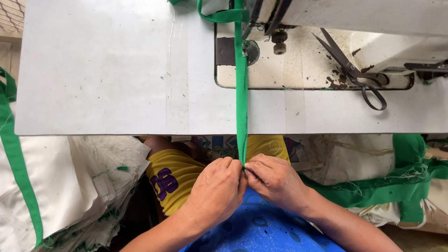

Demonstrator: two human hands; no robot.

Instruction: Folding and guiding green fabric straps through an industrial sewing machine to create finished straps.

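Black scissors (354,70) lie on the sewing machine bed (298,70); white fabric (70,186) is piled left.

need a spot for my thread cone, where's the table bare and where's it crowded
Bare: the white table left of the green strap. Also the strip between strap and scissors, near the table's front edge. Crowded: the sewing machine bed, and below the edge where both hands pinch the strap.

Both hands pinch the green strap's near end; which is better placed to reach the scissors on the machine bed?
Probably the right hand: the scissors lie on its side of the green strap, while the left hand would have to cross it.
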